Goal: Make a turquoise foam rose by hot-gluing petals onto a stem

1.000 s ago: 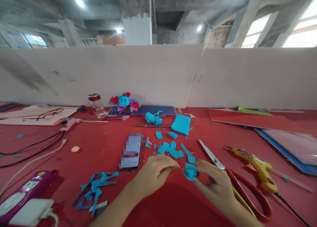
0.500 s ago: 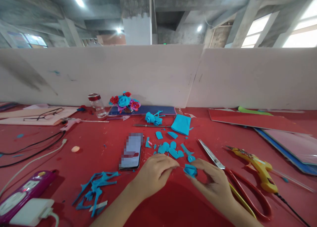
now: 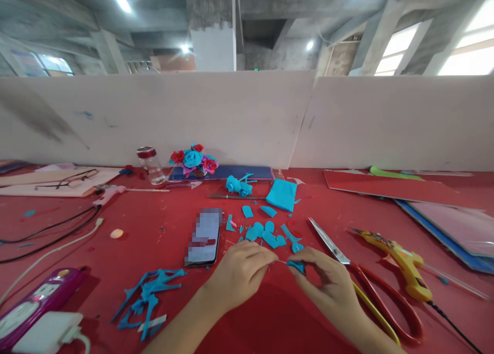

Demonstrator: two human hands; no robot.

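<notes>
what's changing: the small turquoise crepe-paper flower piece [image 3: 297, 266] is looking a lot flatter and tighter than a second ago. It was a puffy curl sticking up above the right hand, and now it's getting squeezed down to a thin sliver between the fingertips. My guess is the petal is being rolled or pressed in tighter around the thin wire stem [image 3: 281, 262].

left hand [image 3: 240, 271]: fingers are closing together in a pinch on the near end of the wire stem, thumb and forefinger tips meeting right at it. It's sitting pretty much where it was half a second ago.

right hand [image 3: 326, 282]: thumb and forefinger are clamping on the turquoise piece, the other fingers curling loosely underneath. It's sliding in a touch closer to the left hand than before.

where the piece is: low over the red table top [image 3: 270, 318], between the two hands, mostly tucked inside the right fingertips with only its top edge showing.

stuff around: loose turquoise cut petals [image 3: 266, 233] are lying just beyond the hands, red-handled steel scissors [image 3: 370, 279] just right of the right hand, a yellow glue gun [image 3: 401, 261] further right, a black smartphone [image 3: 204, 236] to the left, and turquoise paper offcuts [image 3: 148, 295] near the left forearm.
</notes>
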